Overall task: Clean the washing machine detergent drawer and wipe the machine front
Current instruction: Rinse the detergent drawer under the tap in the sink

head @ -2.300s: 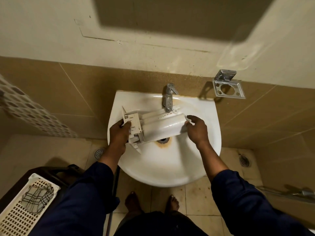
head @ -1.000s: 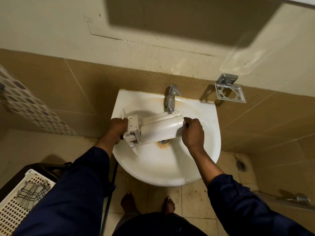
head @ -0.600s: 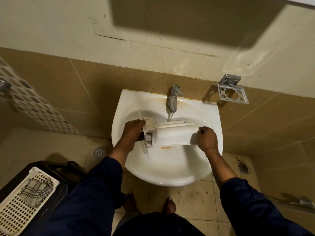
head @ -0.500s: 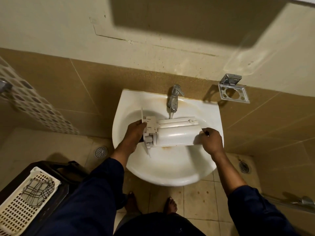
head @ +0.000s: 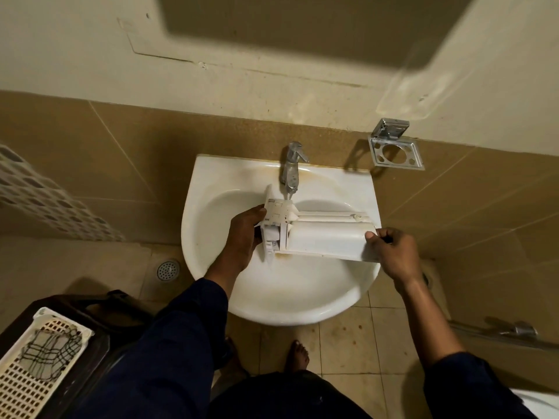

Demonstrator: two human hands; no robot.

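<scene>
The left hand (head: 242,234) reaches up from the lower left, the arm covered by a dark blue left sleeve (head: 181,343) to just short of the wrist. Its thumb lies against the left end of the detergent drawer (head: 326,238), and the other digits wrap round that end, mostly hidden. The right hand (head: 394,252) enters from the lower right, back uppermost, its curled fingers (head: 385,237) and thumb pinching the drawer's right end. The right forearm is bare up to the right sleeve (head: 472,388), near the elbow. The wrists are roughly level, the hands well apart.
</scene>
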